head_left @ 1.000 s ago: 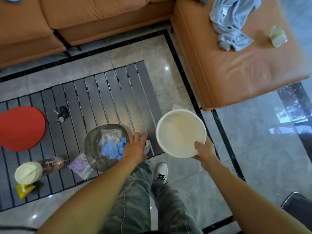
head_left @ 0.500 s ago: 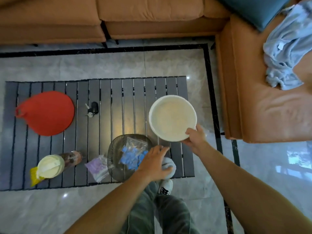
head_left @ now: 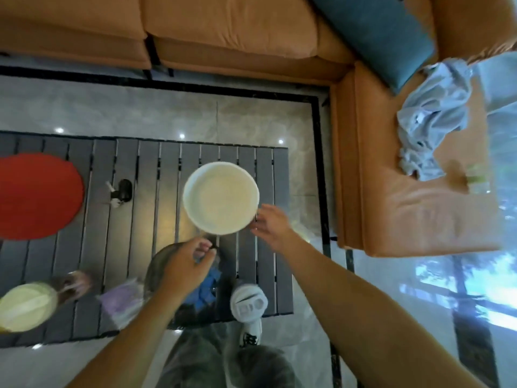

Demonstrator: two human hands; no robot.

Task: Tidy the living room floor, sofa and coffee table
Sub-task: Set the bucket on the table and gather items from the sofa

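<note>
Far left of white bowl (head_left: 221, 198): red mat (head_left: 36, 194) flat on slatted worktop (head_left: 145, 208), and a blurred yellow-lidded bottle (head_left: 25, 306) towards the front edge. Halfway from mat to bowl: small black key fob (head_left: 121, 189). Left-front of bowl: purple bag (head_left: 123, 298), then glass bowl (head_left: 156, 267) holding blue bag (head_left: 207, 287).

Left hand (head_left: 190, 264) just in front of white bowl, above the glass bowl. Now lifted off white round gadget (head_left: 248, 303), covered half a second ago. Curled towards thumb; cannot tell if pinching anything.

White bowl now down on worktop, brought in from past the right edge a second ago. Upright, mouth up; round, so no long axis.

Right of bowl: right hand (head_left: 270, 224), grip released, spread at rim; touching or just clear, cannot tell. Probably means bowl is placed and ready to collect loose bits.

Further right: orange sofa (head_left: 419, 219), crumpled blue-grey cloth (head_left: 430, 119), teal cushion (head_left: 377, 32), all untidied.
</note>
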